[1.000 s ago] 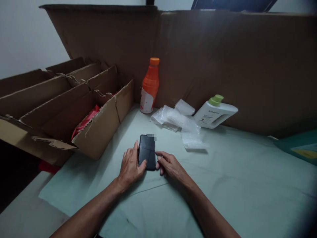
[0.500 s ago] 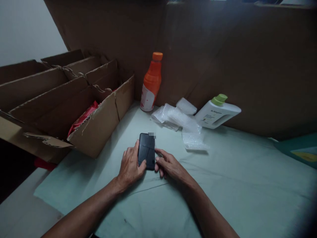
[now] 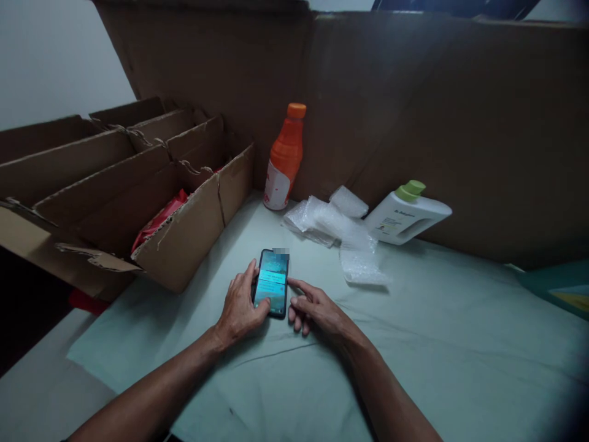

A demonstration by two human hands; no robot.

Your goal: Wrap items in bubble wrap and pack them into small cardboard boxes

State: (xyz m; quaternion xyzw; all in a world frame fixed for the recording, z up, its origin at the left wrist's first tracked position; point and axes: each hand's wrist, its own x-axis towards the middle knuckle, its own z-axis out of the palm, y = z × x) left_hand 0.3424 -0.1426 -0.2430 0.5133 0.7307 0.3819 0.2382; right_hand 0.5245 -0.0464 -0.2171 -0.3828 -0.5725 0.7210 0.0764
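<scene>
A smartphone (image 3: 272, 283) with its screen lit blue-green lies face up on the pale green cloth. My left hand (image 3: 239, 309) grips it from the left, fingers along that edge and thumb over the lower part of the screen. On the other side, my right hand (image 3: 323, 312) rests by the phone, index fingertip at its right edge. The remaining fingers of that hand are loosely bent and apart, with nothing held in them. Beyond the phone, crumpled bubble wrap (image 3: 338, 224) is spread on the cloth.
An orange bottle (image 3: 286, 156) stands at the back beside a divided cardboard box (image 3: 197, 224) with red packages (image 3: 161, 220) inside. A white bottle with a green cap (image 3: 407, 215) leans against the cardboard wall (image 3: 442, 116). A green packet (image 3: 561, 285) lies at far right.
The phone's screen has gone from dark to lit. Both hands keep nearly the same places around it, and the camera view has shifted slightly.
</scene>
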